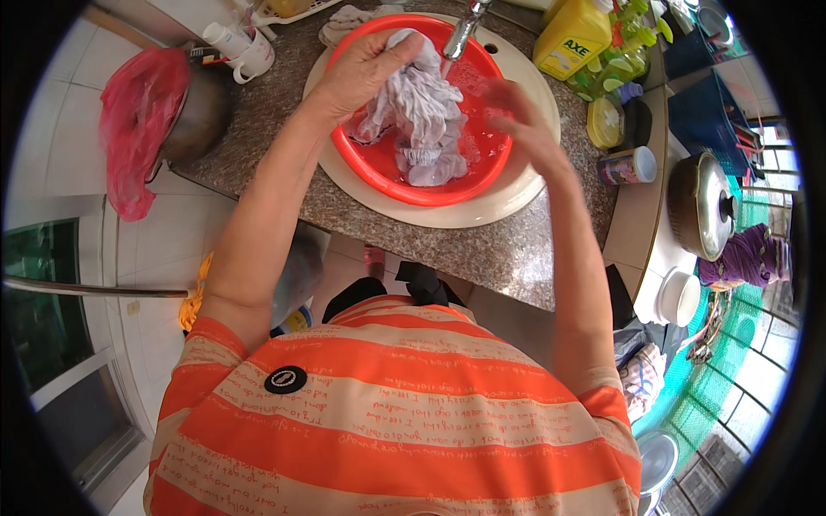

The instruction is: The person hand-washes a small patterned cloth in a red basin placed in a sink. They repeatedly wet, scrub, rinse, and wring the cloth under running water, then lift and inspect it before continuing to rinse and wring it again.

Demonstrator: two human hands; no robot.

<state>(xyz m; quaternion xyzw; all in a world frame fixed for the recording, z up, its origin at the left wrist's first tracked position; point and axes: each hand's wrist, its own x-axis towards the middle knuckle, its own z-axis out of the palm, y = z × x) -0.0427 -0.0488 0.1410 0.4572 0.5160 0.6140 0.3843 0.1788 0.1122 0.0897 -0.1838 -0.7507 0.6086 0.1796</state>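
A wet, pale grey-white cloth hangs bunched from my left hand, gripped between thumb and fingers. Its lower end rests in a red plastic basin holding sudsy water. The basin sits on the round cream rim of a sink. Over the basin reaches a chrome faucet, from which a thin stream of water seems to run beside the cloth. My right hand, blurred, is over the basin's right side, apart from the cloth, its fingers spread and holding nothing.
A speckled stone counter surrounds the sink. Left are a white mug with toothbrushes and a metal pot with a pink plastic bag. Right stand a yellow detergent bottle, a tub and a lidded pot.
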